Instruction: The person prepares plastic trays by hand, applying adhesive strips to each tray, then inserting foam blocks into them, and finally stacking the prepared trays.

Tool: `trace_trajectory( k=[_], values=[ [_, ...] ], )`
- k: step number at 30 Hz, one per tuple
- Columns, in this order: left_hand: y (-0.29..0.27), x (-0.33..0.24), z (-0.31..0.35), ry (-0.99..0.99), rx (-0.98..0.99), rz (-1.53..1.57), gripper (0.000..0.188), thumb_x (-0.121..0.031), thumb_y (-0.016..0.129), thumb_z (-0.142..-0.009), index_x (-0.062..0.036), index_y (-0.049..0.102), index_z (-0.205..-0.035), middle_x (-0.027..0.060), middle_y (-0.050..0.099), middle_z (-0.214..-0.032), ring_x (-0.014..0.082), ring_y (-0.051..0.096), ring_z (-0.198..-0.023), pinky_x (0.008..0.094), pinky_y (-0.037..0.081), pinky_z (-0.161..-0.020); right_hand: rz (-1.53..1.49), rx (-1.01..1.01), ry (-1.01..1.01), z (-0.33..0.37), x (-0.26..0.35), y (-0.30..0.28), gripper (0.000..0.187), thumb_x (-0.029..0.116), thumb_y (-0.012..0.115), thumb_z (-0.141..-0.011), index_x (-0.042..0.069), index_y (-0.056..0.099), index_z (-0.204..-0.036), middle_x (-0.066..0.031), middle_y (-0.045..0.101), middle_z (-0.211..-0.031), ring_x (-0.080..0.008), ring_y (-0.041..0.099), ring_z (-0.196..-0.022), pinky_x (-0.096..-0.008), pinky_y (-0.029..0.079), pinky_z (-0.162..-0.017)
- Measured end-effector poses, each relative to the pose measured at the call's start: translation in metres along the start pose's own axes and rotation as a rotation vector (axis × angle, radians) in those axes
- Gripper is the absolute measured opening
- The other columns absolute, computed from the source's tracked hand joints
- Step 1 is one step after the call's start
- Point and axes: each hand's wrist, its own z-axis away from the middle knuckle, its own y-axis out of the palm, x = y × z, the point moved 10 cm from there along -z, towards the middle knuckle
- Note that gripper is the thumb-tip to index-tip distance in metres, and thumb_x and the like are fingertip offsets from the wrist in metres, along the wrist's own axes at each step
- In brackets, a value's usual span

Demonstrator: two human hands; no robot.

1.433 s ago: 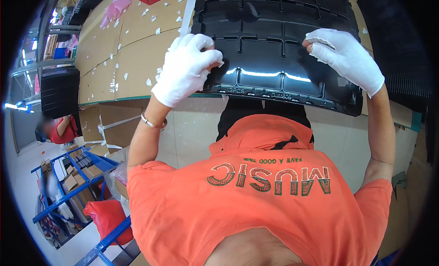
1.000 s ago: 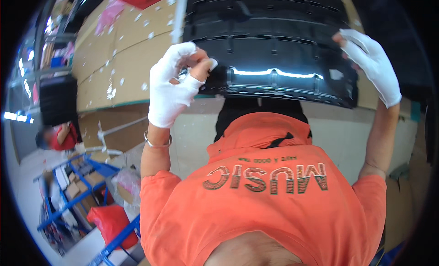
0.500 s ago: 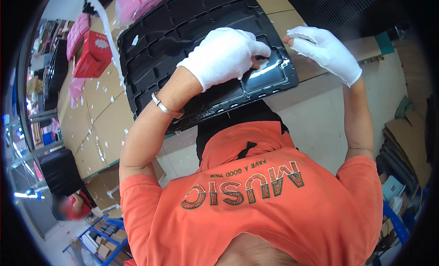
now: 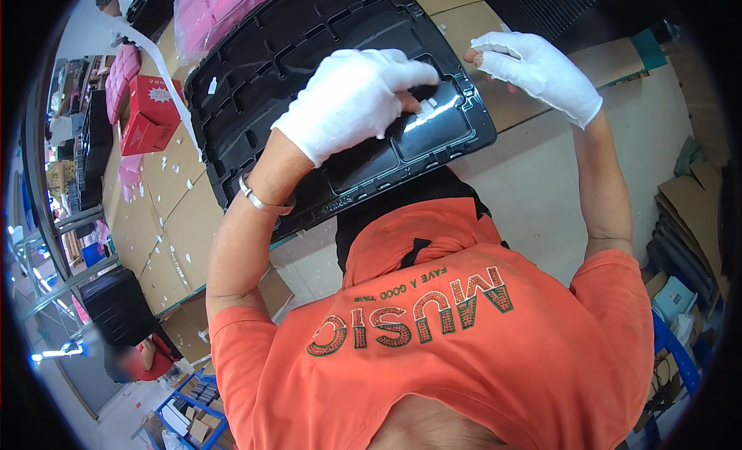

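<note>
My left hand (image 4: pixel 355 102), in a white glove with bare fingertips, reaches over a black moulded plastic tray (image 4: pixel 340 206). Its index finger points forward, and its thumb tip touches a small white piece (image 4: pixel 427 107) above a shiny compartment at the tray's near right corner. The curled fingers beneath are hidden. Off the tray's right side, my right hand (image 4: pixel 537 71) hovers in a similar glove, thumb and fingertips brought close together; whatever they hold, if anything, cannot be made out. Another white scrap (image 4: pixel 212 86) lies on the tray's left part.
Cardboard (image 4: pixel 182 222) covers the table, with white scraps scattered on the left. Pink material in clear plastic (image 4: pixel 209 21) lies behind the tray, and a red box (image 4: pixel 151 114) stands left. Black ribbed trays (image 4: pixel 549 9) sit far right. Another person (image 4: pixel 154 357) is at lower left.
My left hand has shifted a little left over the tray, and the small white piece has moved with it. My right hand has moved slightly left and up. The view has shifted slightly.
</note>
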Motion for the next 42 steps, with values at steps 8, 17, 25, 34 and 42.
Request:
trace_trajectory(
  k=[8, 17, 25, 34, 42],
  values=[
    [0.014, -0.014, -0.007, 0.086, 0.105, -0.162, 0.027, -0.002, 0.070, -0.066, -0.0128, 0.069, -0.092, 0.0053, 0.063, -0.083, 0.0289, 0.063, -0.075, 0.0392, 0.050, -0.066, 0.016, 0.031, 0.055, -0.002, -0.008, 0.000, 0.043, 0.044, 0.059, -0.097, 0.006, 0.069, -0.114, -0.0020, 0.060, -0.089, -0.0104, 0.057, -0.079, -0.0233, 0.044, -0.061],
    [0.003, -0.029, 0.026, 0.226, -0.144, -0.307, 0.018, -0.011, 0.066, -0.070, -0.0164, 0.066, -0.087, 0.0009, 0.058, -0.079, 0.0214, 0.059, -0.075, 0.0360, 0.044, -0.074, -0.024, 0.033, 0.053, -0.001, -0.018, 0.005, 0.044, 0.045, 0.059, -0.096, 0.005, 0.068, -0.112, -0.0014, 0.059, -0.085, -0.0095, 0.056, -0.076, -0.0226, 0.044, -0.061],
    [-0.020, 0.069, 0.085, -0.694, -0.441, 0.968, 0.012, -0.003, 0.066, -0.089, 0.0028, 0.065, -0.099, 0.0071, 0.065, -0.093, 0.0107, 0.059, -0.073, 0.0244, 0.048, -0.070, -0.080, -0.019, 0.083, -0.001, -0.020, -0.002, 0.046, 0.051, 0.058, -0.094, 0.006, 0.066, -0.096, -0.0010, 0.055, -0.072, -0.0078, 0.051, -0.061, -0.0230, 0.041, -0.056],
    [-0.070, 0.168, 0.006, -0.595, -0.307, 0.470, 0.033, -0.007, 0.067, -0.089, -0.0058, 0.066, -0.122, 0.0013, 0.068, -0.087, 0.0081, 0.057, -0.065, 0.0234, 0.046, -0.060, -0.151, 0.011, 0.219, -0.011, -0.022, 0.006, 0.045, 0.047, 0.060, -0.093, 0.003, 0.068, -0.099, -0.0019, 0.058, -0.073, -0.0087, 0.051, -0.062, -0.0230, 0.042, -0.056],
    [-0.056, 0.174, -0.071, -0.185, 0.040, -0.099, 0.028, -0.008, 0.072, -0.085, -0.0068, 0.071, -0.113, 0.0075, 0.069, -0.084, 0.0155, 0.062, -0.072, 0.0271, 0.050, -0.064, -0.208, -0.023, 0.319, -0.011, -0.052, -0.002, 0.043, 0.047, 0.062, -0.092, 0.005, 0.069, -0.094, -0.0024, 0.059, -0.073, -0.0082, 0.050, -0.062, -0.0228, 0.042, -0.056]
  ],
)
